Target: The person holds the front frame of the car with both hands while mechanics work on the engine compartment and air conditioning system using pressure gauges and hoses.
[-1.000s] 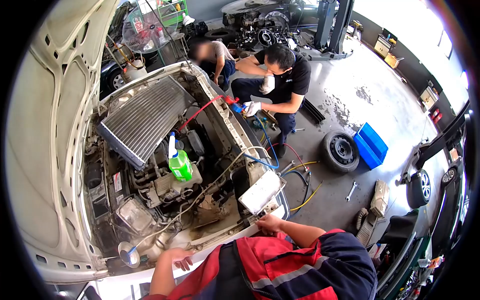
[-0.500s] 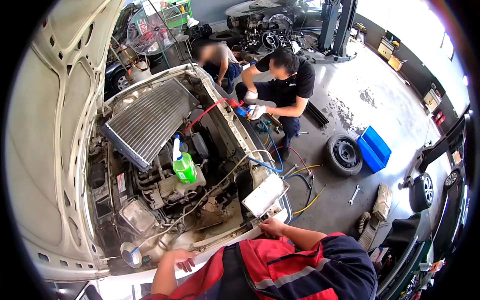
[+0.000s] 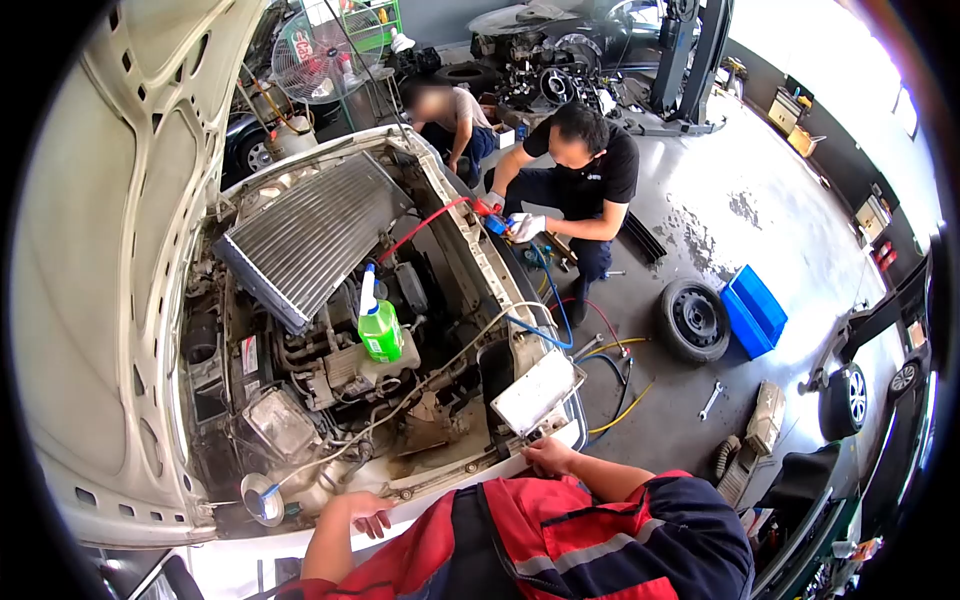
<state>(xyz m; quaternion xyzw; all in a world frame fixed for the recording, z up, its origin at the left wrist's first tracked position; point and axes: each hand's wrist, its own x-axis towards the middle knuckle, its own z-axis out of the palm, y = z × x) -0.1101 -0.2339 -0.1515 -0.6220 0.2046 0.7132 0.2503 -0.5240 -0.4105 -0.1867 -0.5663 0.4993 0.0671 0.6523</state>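
My left hand (image 3: 364, 512) hangs over the near fender edge (image 3: 425, 490), its fingers loose and a little apart, holding nothing. Farther right, my right hand (image 3: 548, 457) rests at the car's front corner with its fingers curled; what they grip, if anything, is hidden. Just beyond it stands a white headlight unit (image 3: 538, 392). In the open engine bay, a green spray bottle (image 3: 380, 331) stands upright on a pale reservoir. A radiator (image 3: 318, 232) lies tilted across the far part of the bay. Neither hand touches the bottle or the radiator.
A co-worker (image 3: 590, 180) in gloves crouches beyond the car front, holding a blue and red gauge set (image 3: 495, 223) with hoses. Another person (image 3: 460, 125) crouches behind. On the floor are a wheel (image 3: 693, 320), a blue crate (image 3: 752, 312) and a wrench (image 3: 711, 399). The raised hood (image 3: 85, 290) stands left.
The view has shifted slightly, so the car and floor items appear a little lower and to the right. Both my hands stay in nearly the same places.
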